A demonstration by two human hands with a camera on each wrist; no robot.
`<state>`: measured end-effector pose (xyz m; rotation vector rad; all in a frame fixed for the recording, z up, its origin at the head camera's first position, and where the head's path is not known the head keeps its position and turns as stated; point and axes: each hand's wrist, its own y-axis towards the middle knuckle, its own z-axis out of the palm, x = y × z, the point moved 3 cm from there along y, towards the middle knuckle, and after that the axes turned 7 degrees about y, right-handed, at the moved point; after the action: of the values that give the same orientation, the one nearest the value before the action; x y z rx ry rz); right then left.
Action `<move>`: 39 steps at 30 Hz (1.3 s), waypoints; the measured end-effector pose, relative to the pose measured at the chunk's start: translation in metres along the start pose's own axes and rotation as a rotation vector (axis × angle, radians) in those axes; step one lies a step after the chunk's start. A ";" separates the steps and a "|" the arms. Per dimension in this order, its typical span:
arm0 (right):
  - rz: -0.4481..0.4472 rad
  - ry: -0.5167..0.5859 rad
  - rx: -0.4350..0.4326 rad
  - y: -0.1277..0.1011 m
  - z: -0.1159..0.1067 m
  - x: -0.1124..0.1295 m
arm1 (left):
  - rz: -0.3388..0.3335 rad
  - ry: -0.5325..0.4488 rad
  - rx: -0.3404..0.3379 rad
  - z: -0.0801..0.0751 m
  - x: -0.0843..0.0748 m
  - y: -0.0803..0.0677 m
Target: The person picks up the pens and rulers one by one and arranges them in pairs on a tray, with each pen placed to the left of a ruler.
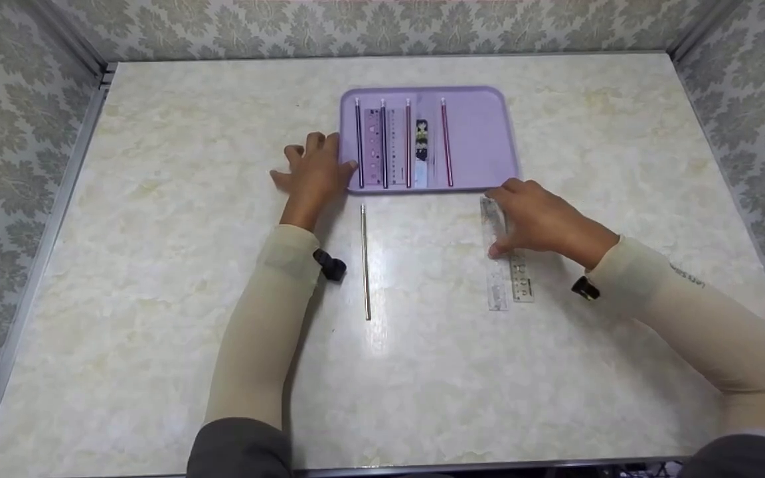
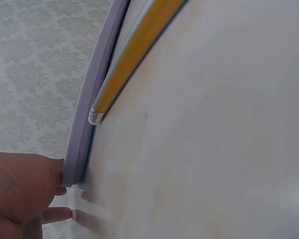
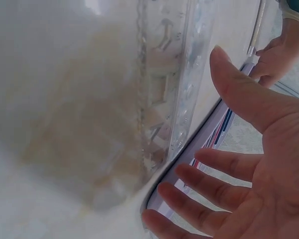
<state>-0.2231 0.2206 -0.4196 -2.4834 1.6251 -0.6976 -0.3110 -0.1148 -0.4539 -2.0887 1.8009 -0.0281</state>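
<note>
The head camera looks down from above across the whole table (image 1: pixel 157 199). Each wrist camera sits low, almost on the tabletop: the left one faces along the purple tray (image 2: pixel 84 134) edge, the right one toward that same tray (image 3: pixel 199 149) rim, which all views share.

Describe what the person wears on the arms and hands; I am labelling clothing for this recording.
Both hands are bare: the left hand and the right hand have no gloves. Each forearm wears a snug cream sleeve to the wrist, with darker grey fabric above it. A small black device sits at each wrist. The right sleeve carries small dark lettering, too small to read.
</note>
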 end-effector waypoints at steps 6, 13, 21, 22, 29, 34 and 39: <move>-0.005 -0.005 -0.020 -0.004 0.005 -0.002 | 0.013 0.000 -0.015 0.000 0.001 -0.001; -0.007 -0.012 -0.027 -0.005 0.009 -0.004 | 0.015 0.001 -0.029 0.001 0.001 -0.002; -0.004 -0.001 -0.019 -0.004 0.011 -0.004 | 0.018 -0.001 -0.034 0.001 0.001 -0.001; -0.005 -0.003 -0.020 -0.004 0.011 -0.004 | 0.017 -0.001 -0.030 0.001 0.001 -0.001; -0.003 -0.009 -0.037 0.001 0.010 -0.006 | 0.008 0.001 -0.004 0.000 0.001 -0.001; -0.004 0.021 -0.040 0.004 0.010 -0.006 | 0.012 -0.002 -0.007 0.000 0.000 -0.001; -0.045 0.142 -0.069 0.004 0.010 -0.004 | 0.013 0.002 -0.014 0.000 0.000 -0.002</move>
<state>-0.2239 0.2206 -0.4308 -2.5802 1.6706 -0.8567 -0.3094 -0.1145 -0.4531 -2.0867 1.8203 -0.0141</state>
